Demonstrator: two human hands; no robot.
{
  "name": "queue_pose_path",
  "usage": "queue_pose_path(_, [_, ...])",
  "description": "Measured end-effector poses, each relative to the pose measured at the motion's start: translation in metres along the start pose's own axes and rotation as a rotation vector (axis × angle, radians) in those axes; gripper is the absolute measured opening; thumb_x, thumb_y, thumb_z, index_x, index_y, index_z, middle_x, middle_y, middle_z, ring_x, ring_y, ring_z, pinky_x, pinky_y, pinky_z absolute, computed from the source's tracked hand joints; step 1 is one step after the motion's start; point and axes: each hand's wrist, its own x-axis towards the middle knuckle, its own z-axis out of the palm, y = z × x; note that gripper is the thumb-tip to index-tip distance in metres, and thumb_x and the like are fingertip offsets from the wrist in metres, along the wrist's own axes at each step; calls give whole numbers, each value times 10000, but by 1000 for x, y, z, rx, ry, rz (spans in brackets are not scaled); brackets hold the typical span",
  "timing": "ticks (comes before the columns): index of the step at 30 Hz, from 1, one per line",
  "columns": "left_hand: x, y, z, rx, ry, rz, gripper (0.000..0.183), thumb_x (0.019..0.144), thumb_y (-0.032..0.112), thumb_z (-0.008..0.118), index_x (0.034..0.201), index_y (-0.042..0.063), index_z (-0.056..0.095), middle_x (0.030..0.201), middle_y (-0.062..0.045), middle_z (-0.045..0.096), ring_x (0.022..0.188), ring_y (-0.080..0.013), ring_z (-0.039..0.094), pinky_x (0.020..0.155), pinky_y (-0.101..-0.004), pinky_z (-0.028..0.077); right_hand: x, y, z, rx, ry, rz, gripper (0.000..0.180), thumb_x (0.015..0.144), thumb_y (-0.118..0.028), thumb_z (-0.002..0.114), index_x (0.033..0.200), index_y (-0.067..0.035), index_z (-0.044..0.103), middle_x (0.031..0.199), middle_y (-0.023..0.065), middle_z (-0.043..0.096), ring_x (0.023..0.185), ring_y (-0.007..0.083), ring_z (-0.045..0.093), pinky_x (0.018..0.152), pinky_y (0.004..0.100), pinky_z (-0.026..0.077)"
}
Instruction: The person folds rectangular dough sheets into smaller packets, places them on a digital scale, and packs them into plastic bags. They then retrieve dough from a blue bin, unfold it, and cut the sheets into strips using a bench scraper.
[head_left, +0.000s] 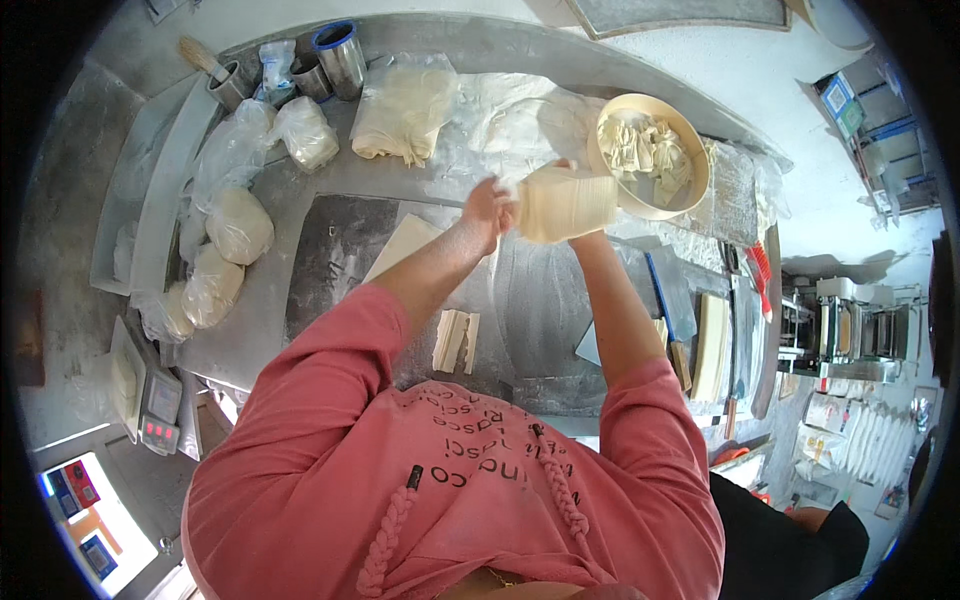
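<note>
A thick stack of thin, pale dough sheets (568, 204) is held up above the work surface. My right hand (589, 238) grips it from below and behind; most of that hand is hidden by the stack, with fingertips showing at its far edge. Close to the stack's left side is my left hand (489, 210), its fingers blurred, so contact is unclear. Under my left forearm lies a flat dough sheet (405, 236). Short dough strips (454, 342) rest on the floured dark board (540, 315) nearer my body.
A round wooden-rimmed container (703, 169) holds dough scraps. Beyond my hands are floured cloth (517, 112) and bagged dough sheets (405, 109). Bagged dough balls (240, 225) line the left. A blue-edged scraper (671, 292), long knife (739, 337) and red brush (759, 277) lie right.
</note>
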Motion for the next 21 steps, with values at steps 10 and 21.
queue_pose_path(10, [-15,29,2,359,-190,49,555,965,450,402,1277,-4,471,997,-122,610,895,-172,560,818,-308,442,-12,-47,20,-147,-68,96,363,897,-393,597,894,-30,614,717,75,641,671,224,642,612,337,492])
queue_pose_path(21, [-64,27,13,111,-516,-272,902,839,776,250,1360,57,410,1316,-174,502,1184,-327,519,999,-475,411,-20,-106,40,-1266,-467,-174,425,887,-450,511,1017,-51,580,890,179,647,831,356,628,746,437,474])
